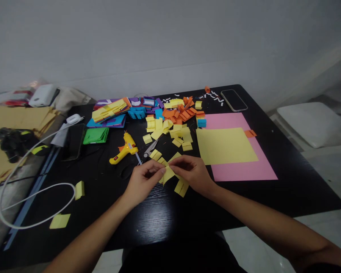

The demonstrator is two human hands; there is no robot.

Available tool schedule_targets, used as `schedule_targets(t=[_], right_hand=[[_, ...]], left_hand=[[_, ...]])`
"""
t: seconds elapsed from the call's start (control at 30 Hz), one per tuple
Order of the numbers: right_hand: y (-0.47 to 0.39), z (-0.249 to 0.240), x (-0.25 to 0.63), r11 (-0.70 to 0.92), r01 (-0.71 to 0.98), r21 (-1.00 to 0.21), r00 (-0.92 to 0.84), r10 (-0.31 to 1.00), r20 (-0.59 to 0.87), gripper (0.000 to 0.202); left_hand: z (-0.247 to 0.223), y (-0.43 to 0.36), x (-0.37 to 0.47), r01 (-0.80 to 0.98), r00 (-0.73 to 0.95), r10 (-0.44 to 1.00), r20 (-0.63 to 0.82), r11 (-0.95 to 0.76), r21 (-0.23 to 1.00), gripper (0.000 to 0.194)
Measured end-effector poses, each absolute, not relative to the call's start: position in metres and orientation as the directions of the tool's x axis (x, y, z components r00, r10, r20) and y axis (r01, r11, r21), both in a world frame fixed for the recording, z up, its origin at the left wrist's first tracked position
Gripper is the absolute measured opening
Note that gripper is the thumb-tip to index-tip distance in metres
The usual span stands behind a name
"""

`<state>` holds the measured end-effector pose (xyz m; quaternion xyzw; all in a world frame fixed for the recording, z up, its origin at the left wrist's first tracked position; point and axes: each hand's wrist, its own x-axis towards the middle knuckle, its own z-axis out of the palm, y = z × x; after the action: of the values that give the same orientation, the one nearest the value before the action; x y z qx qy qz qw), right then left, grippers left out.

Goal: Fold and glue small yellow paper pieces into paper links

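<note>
Between my two hands is a small piece of yellow paper (168,175), pinched at its upper edge. My left hand (145,177) closes thumb and forefinger on its left side. Opposite it, my right hand (193,173) grips the right side with thumb and fingertips together. Folded yellow paper pieces (182,187) lie on the table under and around the hands. Just beyond the left hand are scissors (151,148), their handles partly hidden, and a yellow glue gun (126,148) lying on its side.
Yellow and orange folded papers (179,115) are heaped at the back. A yellow sheet (227,146) overlaps a pink sheet (244,172) on the right. A phone (234,100) rests near the far corner. A white cable (35,226) loops across the left, near green paper (96,135).
</note>
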<state>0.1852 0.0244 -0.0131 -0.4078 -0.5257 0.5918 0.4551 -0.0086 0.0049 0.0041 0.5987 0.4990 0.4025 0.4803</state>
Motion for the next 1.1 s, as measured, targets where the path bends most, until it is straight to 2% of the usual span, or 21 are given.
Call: schedule_targets(t=[0.17, 0.37, 0.6, 1.1], right_hand=[[0.0216, -0.0071, 0.1847, -0.080, -0.180, -0.980, -0.308, 0.951, -0.021, 0.017], [0.0205, -0.0124, 0.1831, -0.072, -0.081, -0.994, -0.284, 0.958, -0.046, 0.019], [0.0212, -0.0163, 0.1837, -0.052, -0.073, -0.996, -0.247, 0.968, -0.032, 0.019], [0.0178, -0.0118, 0.1841, -0.002, -0.029, -1.000, -0.242, 0.970, 0.005, 0.016]], left_hand=[[0.0035, 0.0041, -0.0098, 0.268, 0.119, 0.987, 0.104, -0.133, 0.954, 0.014], [0.0000, 0.0008, -0.0097, 0.353, 0.116, 0.969, 0.219, -0.246, 0.903, 0.009], [0.0008, 0.0031, -0.0097, 0.316, 0.129, 0.976, 0.174, -0.207, 0.926, 0.010], [-0.0024, 0.0017, -0.0129, 0.402, 0.147, 0.981, 0.126, -0.176, 0.899, 0.020]])
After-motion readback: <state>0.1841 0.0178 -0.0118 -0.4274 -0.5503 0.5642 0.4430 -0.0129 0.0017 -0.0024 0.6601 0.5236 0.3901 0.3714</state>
